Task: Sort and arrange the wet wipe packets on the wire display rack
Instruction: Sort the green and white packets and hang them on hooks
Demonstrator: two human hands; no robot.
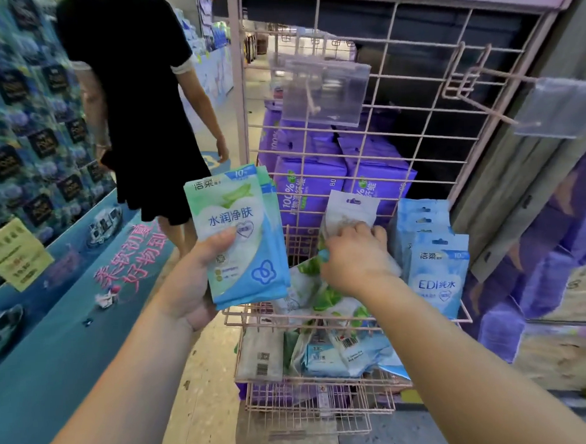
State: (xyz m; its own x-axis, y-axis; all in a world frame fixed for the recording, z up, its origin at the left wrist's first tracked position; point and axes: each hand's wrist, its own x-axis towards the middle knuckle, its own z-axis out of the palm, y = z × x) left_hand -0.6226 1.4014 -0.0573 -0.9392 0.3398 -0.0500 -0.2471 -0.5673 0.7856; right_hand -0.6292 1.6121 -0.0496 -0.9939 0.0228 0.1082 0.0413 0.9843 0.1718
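My left hand grips a small stack of green-and-blue wet wipe packets, held upright left of the pink wire rack. My right hand reaches into the upper basket and pinches a white packet that stands with its back to me. Several light-blue packets stand in a row at the basket's right side. Loose green-and-white packets lie jumbled under my right hand.
A lower basket holds more mixed packets. Purple wipe packs are stacked behind the rack. Hooks with clear label holders jut out above. A person in a black dress stands to the left in the aisle.
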